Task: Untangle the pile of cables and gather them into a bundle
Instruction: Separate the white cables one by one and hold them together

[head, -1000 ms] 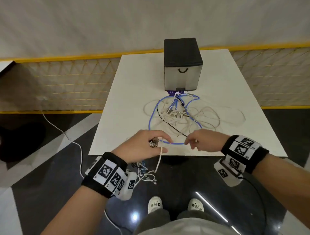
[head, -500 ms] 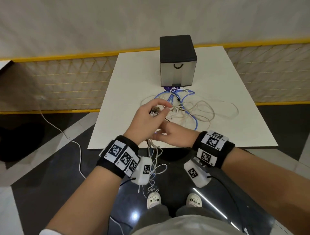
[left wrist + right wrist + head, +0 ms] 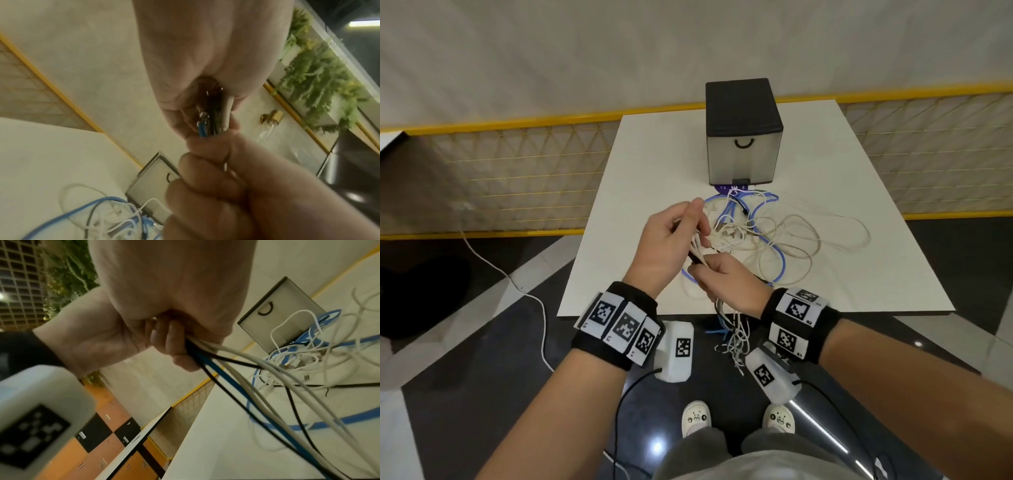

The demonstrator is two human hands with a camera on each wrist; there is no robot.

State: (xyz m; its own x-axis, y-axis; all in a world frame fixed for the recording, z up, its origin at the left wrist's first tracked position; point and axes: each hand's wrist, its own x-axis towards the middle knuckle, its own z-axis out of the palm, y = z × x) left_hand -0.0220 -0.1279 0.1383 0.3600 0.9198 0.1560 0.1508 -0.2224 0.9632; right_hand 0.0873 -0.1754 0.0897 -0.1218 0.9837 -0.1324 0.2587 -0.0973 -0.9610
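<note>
A tangle of white, beige, blue and black cables (image 3: 767, 236) lies on the white table (image 3: 859, 274) in front of a box. My left hand (image 3: 697, 233) is raised over the near side of the tangle and pinches the plug ends of several strands (image 3: 205, 125). Just below it my right hand (image 3: 703, 274) grips the same strands in a fist (image 3: 179, 344). White, black and blue cables (image 3: 236, 369) run from that fist to the tangle. Loose ends (image 3: 734, 335) dangle under my right wrist past the table's front edge.
A dark-topped grey box (image 3: 743, 137) with a curved handle stands at the back middle of the table, close behind the cables. A white cord (image 3: 517, 284) trails over the floor on the left. A yellow-railed mesh fence (image 3: 517, 178) runs behind the table.
My hands, apart at the table's front edge a second ago, have come together over the tangle's near side, left above right, both on the gathered strands. The dangling ends rose with them.
</note>
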